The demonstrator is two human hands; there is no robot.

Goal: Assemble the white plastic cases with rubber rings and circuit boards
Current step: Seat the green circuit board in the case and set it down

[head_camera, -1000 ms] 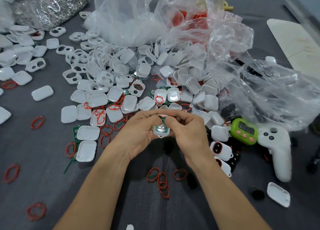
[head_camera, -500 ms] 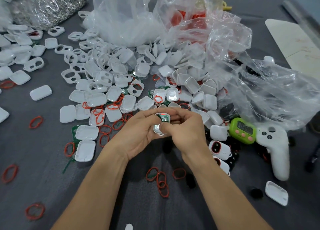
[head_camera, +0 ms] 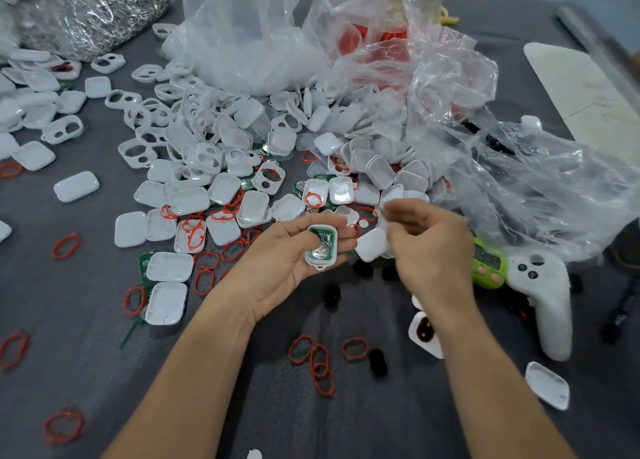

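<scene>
Roughly at the centre of the head view, the left hand (head_camera: 277, 268) lies palm up with an open white case half (head_camera: 321, 247) cradled on its curled fingers, the thumb resting on the near edge. Inside that case half sits a green circuit board (head_camera: 329, 238) with a silver coin cell (head_camera: 317, 253) on top, and a small loop tab sticks out at the case's six o'clock end.

Just at three o'clock from it is the right hand (head_camera: 429, 254), back toward the camera, fingers curled. It is smeared by motion. A white lid (head_camera: 372, 247) lies against its fingertips, between the two hands, but I cannot tell whether the fingers actually pinch it.

From nine round to one o'clock of the hands spreads a heap of loose white case halves (head_camera: 221, 153), some solid and some with two cut-out windows, mixed with red rubber rings (head_camera: 202, 235) and a few more green boards. More red rings (head_camera: 320, 365) lie at six o'clock on the grey cloth (head_camera: 69, 337), near small black pieces (head_camera: 377, 361).

Crumpled clear plastic bags (head_camera: 450, 88) fill twelve to two o'clock, and a bag of shiny metal rings (head_camera: 93, 11) sits at eleven. At three o'clock, beyond the right hand, are a green timer (head_camera: 486, 268) and, touching it, a white controller (head_camera: 547, 299).
</scene>
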